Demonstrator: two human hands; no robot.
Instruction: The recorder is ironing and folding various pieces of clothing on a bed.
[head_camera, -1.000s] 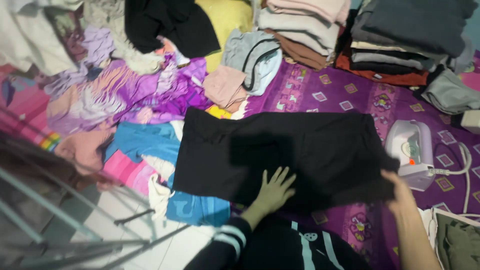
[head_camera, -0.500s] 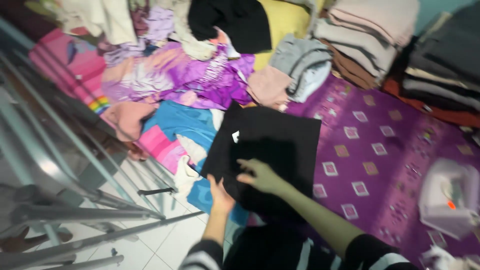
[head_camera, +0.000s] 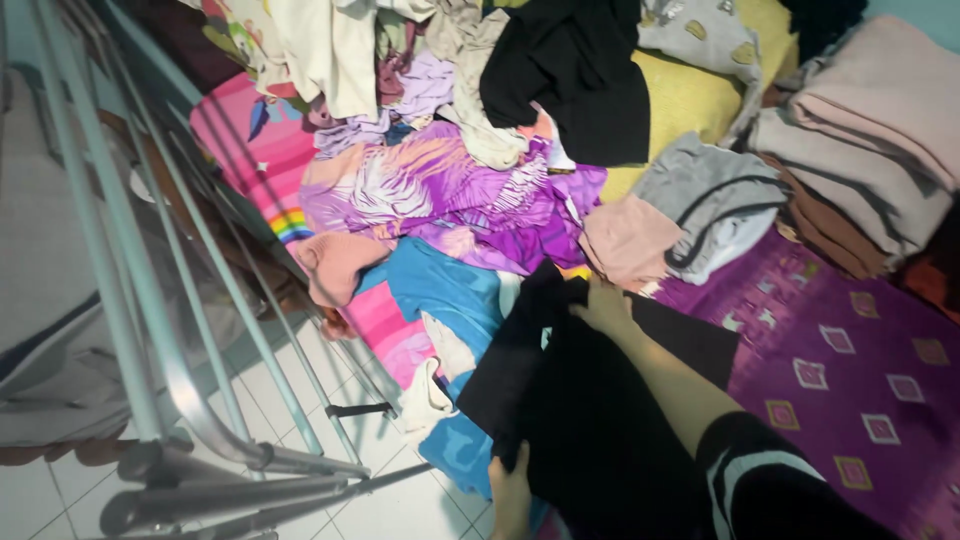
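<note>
A black garment (head_camera: 570, 410) lies folded into a narrow shape, partly on a purple patterned mat (head_camera: 850, 380) and partly over a blue cloth (head_camera: 440, 290). My left hand (head_camera: 510, 492) is at the bottom of the view, with its fingers closed on the garment's near left edge. My right hand (head_camera: 603, 305) reaches forward on a bare forearm from a black, white-striped sleeve. It grips the garment's far edge, next to a pink folded piece (head_camera: 625, 240).
A grey metal drying rack (head_camera: 150, 330) stands at the left over white floor tiles (head_camera: 380, 500). Loose clothes are heaped at the back, among them a purple printed garment (head_camera: 450, 200) and a grey one (head_camera: 710, 200). A stack of folded clothes (head_camera: 870, 150) sits at the right.
The black garment went from spread wide to folded narrow. My hands moved from its near edge to its two ends. The view swung left, and the iron is out of sight.
</note>
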